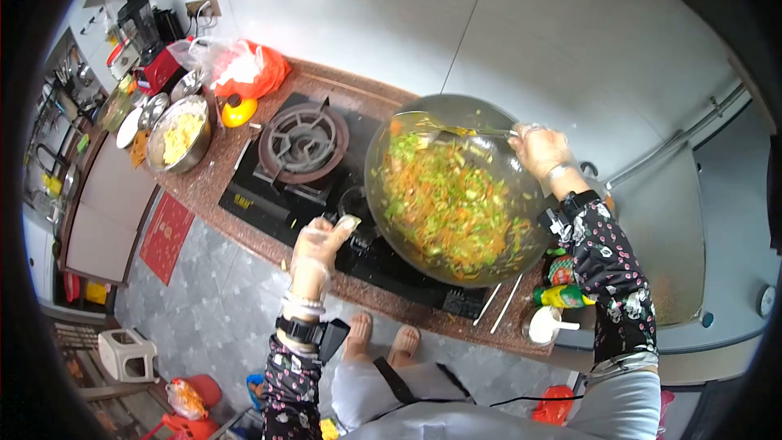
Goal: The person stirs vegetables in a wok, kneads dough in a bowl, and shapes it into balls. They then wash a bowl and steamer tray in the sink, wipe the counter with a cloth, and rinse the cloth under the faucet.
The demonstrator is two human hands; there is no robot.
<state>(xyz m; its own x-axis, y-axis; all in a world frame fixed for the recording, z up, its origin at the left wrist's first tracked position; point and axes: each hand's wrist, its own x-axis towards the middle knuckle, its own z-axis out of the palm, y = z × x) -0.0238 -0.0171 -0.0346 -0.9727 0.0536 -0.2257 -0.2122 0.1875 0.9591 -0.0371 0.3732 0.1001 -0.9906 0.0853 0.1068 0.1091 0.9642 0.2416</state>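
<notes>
A large dark wok sits on the right side of the black gas stove. Shredded orange and green vegetables fill its bottom. My right hand, in a clear plastic glove, grips the handle of a metal spatula at the wok's far right rim. The spatula's head lies against the upper left inside wall. In front of the stove, left of the wok, my gloved left hand is closed with the thumb and fingers together. Something small and pale shows at its fingertips; I cannot tell what it is.
The left burner is bare. A metal bowl of pale yellow food, a yellow lid and a red plastic bag stand further left. Chopsticks, a yellow-green bottle and a white cup lie near the right front edge.
</notes>
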